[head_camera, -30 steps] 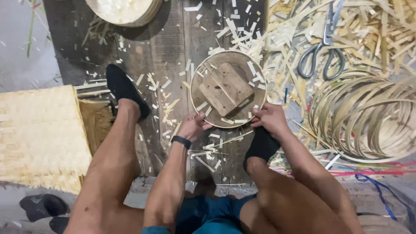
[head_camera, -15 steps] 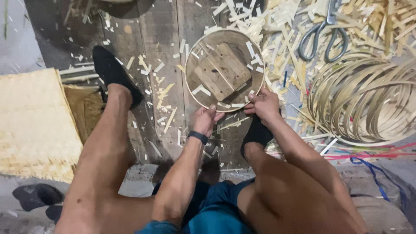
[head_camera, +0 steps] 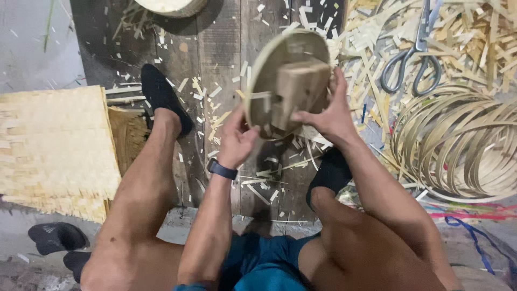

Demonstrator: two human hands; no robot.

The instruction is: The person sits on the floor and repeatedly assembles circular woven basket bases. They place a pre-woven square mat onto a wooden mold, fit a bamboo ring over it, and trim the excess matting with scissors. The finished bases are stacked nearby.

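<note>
A round bamboo-rimmed form [head_camera: 269,70] with wooden blocks [head_camera: 301,89] fixed across its middle is lifted off the floor and tilted on edge. My left hand [head_camera: 237,137] grips its lower left rim. My right hand [head_camera: 331,113] holds it on the right side, fingers over the wooden blocks. A dark watch sits on my left wrist. My legs are spread on both sides, with black socks on my feet.
A woven bamboo mat [head_camera: 54,145] lies at the left. Coiled bamboo strips [head_camera: 463,145] lie at the right, scissors [head_camera: 414,51] above them. Bamboo offcuts litter the dark wooden planks [head_camera: 215,54]. Another round basket rim [head_camera: 172,6] shows at the top.
The round form lay flat on the planks with both hands at its near rim; now both hands have lifted it and tipped it on edge.
</note>
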